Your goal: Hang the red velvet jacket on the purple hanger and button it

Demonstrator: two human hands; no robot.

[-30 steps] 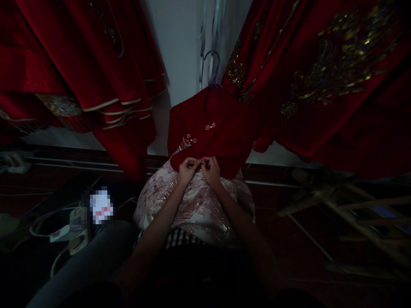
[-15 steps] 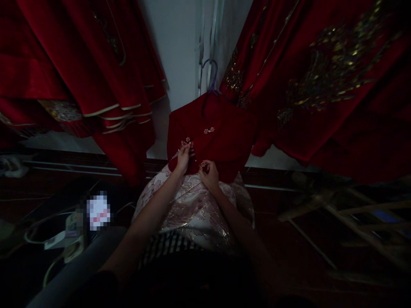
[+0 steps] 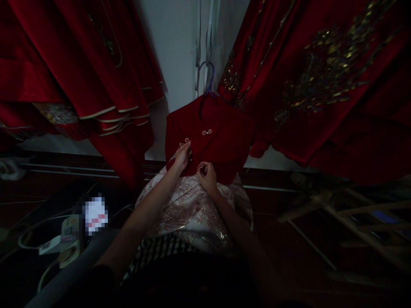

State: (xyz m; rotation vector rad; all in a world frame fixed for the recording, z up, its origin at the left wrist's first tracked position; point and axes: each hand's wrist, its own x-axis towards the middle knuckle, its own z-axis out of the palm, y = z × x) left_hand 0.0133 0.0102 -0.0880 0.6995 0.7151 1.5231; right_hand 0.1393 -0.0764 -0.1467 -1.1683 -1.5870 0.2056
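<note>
A dark red top (image 3: 224, 141) hangs on a purple hanger (image 3: 212, 79) in front of me, above a pale skirt with a shiny floral pattern (image 3: 192, 209). A beaded clasp (image 3: 207, 132) shows on its upper front. My left hand (image 3: 182, 156) is closed on the left part of the top, fingers together, beside a second beaded ornament (image 3: 186, 140) that it partly covers. Just right of it and lower, my right hand (image 3: 208, 176) pinches at a small beaded fastener (image 3: 201, 166) near the top's lower edge. The fingertips are dim.
Red garments with pale trim (image 3: 112, 98) hang at left; another with gold sequins (image 3: 324, 77) hangs at right. Low at left are a lit, blurred-out screen (image 3: 95, 216) and a power strip with cables (image 3: 69, 248). A wooden frame (image 3: 346, 222) stands at lower right.
My left hand has shifted slightly over the ornament, covering more of it. My right hand stays at the lower fastener. The whole view has moved a little.
</note>
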